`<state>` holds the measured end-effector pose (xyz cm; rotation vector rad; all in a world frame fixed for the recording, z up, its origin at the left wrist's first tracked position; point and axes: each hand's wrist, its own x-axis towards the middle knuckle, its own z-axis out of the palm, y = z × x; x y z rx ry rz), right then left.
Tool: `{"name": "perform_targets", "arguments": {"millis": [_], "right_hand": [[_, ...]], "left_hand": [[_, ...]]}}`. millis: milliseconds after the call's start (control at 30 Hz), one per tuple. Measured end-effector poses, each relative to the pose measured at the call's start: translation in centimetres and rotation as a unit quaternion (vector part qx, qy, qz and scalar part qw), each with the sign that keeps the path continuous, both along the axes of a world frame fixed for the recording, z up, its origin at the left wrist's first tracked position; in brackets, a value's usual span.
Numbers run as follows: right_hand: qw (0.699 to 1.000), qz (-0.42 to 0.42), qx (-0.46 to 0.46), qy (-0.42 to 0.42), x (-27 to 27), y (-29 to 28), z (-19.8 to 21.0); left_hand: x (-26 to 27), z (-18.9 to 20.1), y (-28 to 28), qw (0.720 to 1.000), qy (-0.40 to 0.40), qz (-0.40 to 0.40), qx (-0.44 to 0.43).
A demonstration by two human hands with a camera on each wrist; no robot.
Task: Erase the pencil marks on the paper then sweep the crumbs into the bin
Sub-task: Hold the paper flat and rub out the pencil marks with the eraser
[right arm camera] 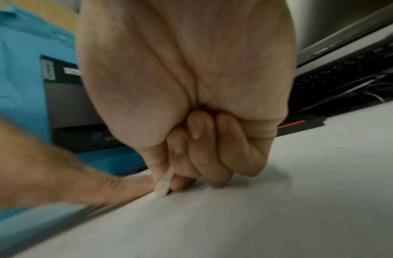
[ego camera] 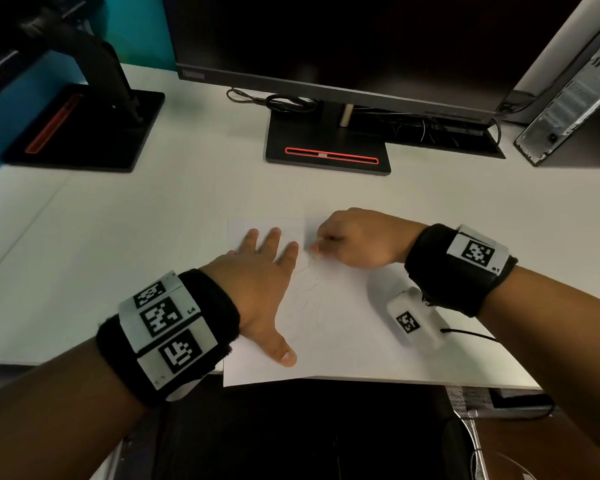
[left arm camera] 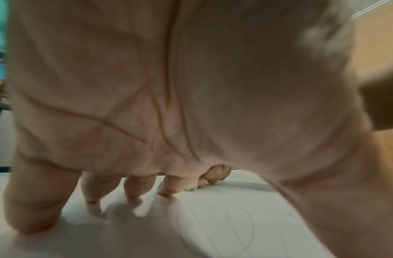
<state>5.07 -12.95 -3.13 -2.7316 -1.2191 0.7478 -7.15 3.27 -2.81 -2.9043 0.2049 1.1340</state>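
A white sheet of paper (ego camera: 343,327) lies at the desk's near edge, with faint pencil loops (ego camera: 309,292) across its middle. My left hand (ego camera: 260,271) lies flat on the sheet's left half, fingers spread and straight, holding it down. My right hand (ego camera: 354,240) is curled just right of the left fingertips, pinching a small white eraser (right arm camera: 163,186) whose tip touches the paper. The eraser (left arm camera: 192,186) also shows past the left fingers (left arm camera: 138,190), and the pencil loops (left arm camera: 230,225) run under the palm. No bin is in view.
A monitor on a black stand (ego camera: 326,147) sits behind the paper, with cables (ego camera: 278,102) and a keyboard (ego camera: 447,129) under it. A second black stand (ego camera: 84,129) is at far left, a computer tower (ego camera: 575,84) at far right. The desk edge (ego camera: 84,358) runs just under my wrists.
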Motion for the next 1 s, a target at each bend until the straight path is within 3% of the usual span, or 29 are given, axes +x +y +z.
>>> {"name": "perform_targets", "arguments": {"millis": [133,300,433,600,733,900,1000], "right_hand": [[0.998,-0.056,0.012,-0.036,1.6,-0.3,0.5],[1.000,0.001,0.004,-0.001,0.1,0.4,-0.2],[0.998,-0.044,0.015,-0.032,1.4,0.4,0.4],[1.000,0.005,0.015,-0.012,0.1,0.6,-0.3],[0.998,-0.040,0.026,-0.037,1.5,0.4,0.1],[1.000,0.008,0.016,-0.006,0.1,0.7,-0.3],[0.999,-0.031,0.020,-0.028,1.0,0.5,0.1]], "left_hand": [[-0.1,0.0,-0.1,1.000,-0.002,0.003,0.003],[0.0,0.0,-0.2,1.000,-0.001,0.000,0.006],[0.0,0.1,-0.2,1.000,0.003,0.004,0.007],[0.0,0.0,-0.1,1.000,0.001,-0.002,0.007],[0.0,0.1,-0.1,1.000,0.003,-0.002,0.008],[0.0,0.1,-0.1,1.000,0.004,-0.002,0.006],[0.0,0.1,-0.2,1.000,0.008,0.000,0.006]]}}
